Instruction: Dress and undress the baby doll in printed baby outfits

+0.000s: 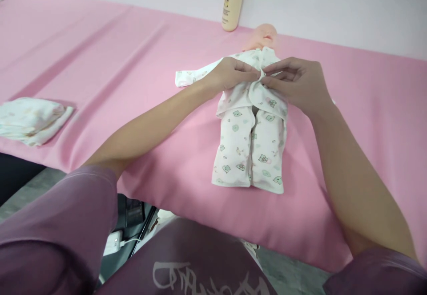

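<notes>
A baby doll (265, 34) lies on its back on the pink table cover (116, 63), head away from me. It wears a white printed jacket (247, 92) and matching trousers (250, 152). My left hand (230, 72) and my right hand (296, 83) meet over the doll's chest. Both pinch the front edges of the jacket together at its middle, fingers closed on the cloth. One sleeve of the jacket stretches out to the left on the cover.
A cream lotion bottle (232, 3) stands at the back beyond the doll's head. A folded white printed cloth (31, 119) lies at the left near the table's front edge. Below that edge are a dark object and a white cable.
</notes>
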`<state>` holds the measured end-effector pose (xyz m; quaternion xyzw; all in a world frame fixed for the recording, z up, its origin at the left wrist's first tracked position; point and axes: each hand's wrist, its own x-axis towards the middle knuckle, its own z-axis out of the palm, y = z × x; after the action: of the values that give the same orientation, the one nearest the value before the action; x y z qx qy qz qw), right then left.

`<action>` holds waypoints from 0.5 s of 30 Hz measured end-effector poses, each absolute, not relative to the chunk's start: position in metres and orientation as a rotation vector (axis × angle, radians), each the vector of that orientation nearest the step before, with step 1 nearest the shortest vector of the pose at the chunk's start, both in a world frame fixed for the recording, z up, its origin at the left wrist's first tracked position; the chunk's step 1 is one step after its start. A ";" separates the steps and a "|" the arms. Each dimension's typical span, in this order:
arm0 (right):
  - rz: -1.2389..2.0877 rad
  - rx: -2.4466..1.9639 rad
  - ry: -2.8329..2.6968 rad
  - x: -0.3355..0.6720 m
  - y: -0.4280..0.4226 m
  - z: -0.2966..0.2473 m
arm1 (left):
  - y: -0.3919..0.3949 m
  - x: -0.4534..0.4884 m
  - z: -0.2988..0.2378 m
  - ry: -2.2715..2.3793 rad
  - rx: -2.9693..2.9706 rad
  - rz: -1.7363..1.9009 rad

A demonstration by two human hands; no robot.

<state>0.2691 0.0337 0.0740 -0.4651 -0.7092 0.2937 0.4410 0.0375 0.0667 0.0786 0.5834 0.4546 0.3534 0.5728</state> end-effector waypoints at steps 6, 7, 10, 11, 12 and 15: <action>0.782 -1.143 -1.776 0.269 0.030 0.079 | 0.064 0.036 0.081 1.049 1.639 0.732; 0.787 -1.140 -1.782 0.270 0.030 0.079 | 0.064 0.036 0.080 1.045 1.676 0.717; 0.798 -1.133 -1.793 0.270 0.030 0.079 | 0.066 0.036 0.077 1.028 1.758 0.710; 0.802 -1.134 -1.790 0.270 0.030 0.079 | 0.066 0.036 0.077 1.016 1.768 0.722; 0.804 -1.137 -1.785 0.270 0.030 0.079 | 0.066 0.037 0.077 1.004 1.761 0.740; 0.794 -1.146 -1.772 0.270 0.032 0.078 | 0.066 0.038 0.080 0.992 1.647 0.761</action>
<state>0.2697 0.0316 0.0782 -0.4590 -0.7099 0.3182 0.4291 0.0381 0.0663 0.0804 0.6845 0.4121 0.3164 0.5113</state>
